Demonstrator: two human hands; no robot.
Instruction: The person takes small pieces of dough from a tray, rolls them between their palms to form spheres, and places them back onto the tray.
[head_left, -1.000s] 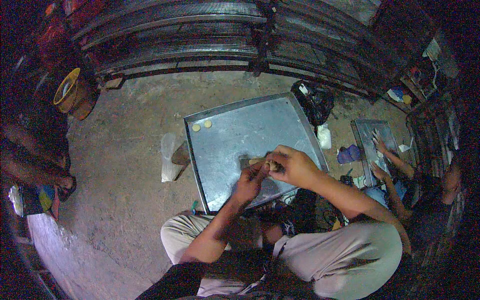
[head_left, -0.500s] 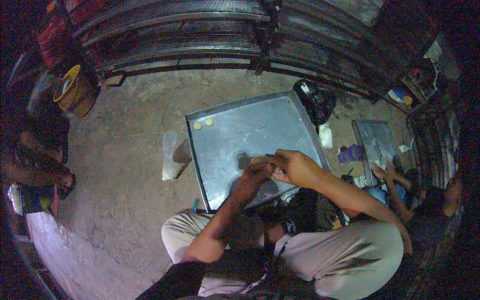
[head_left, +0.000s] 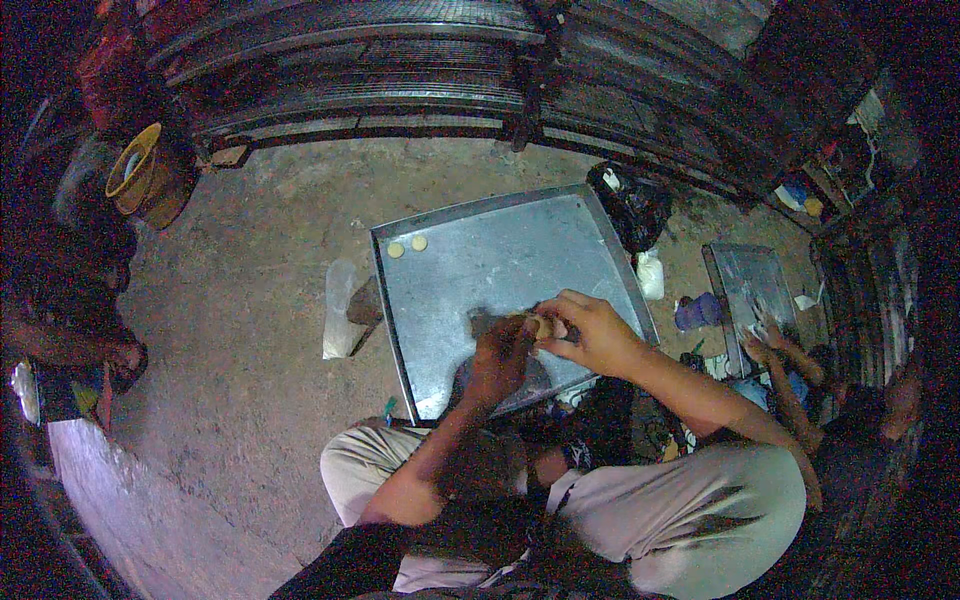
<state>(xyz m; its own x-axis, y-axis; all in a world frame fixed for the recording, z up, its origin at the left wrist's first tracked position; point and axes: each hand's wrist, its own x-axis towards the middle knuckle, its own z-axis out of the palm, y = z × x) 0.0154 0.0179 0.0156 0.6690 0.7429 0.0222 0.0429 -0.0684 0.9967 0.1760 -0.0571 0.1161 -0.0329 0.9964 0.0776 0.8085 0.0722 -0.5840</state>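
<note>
Above the near part of a large metal tray [head_left: 500,245], my two hands meet round a small tan piece that looks like dough [head_left: 545,326]. My left hand [head_left: 503,350] has its fingers closed on one side of it. From the other side, my right hand [head_left: 595,332] pinches it between thumb and fingers. The fingers hide much of the piece. Two pale round dough pieces [head_left: 396,250] lie side by side in the tray's far left corner. My hands cast a dark shadow on the metal.
Left of the tray sits a clear plastic bag with white contents [head_left: 342,320]. A black bag [head_left: 632,205] and a white bag [head_left: 650,274] stand on its right. Another person's hands [head_left: 768,345] are at a smaller tray [head_left: 752,290]. Metal racks [head_left: 360,100] line the back; a yellow bucket [head_left: 140,180] stands far left.
Both my hands have turned a little and drawn closer together round the tan piece, which shows at a different angle. The other person's hands have shifted slightly at the smaller tray.
</note>
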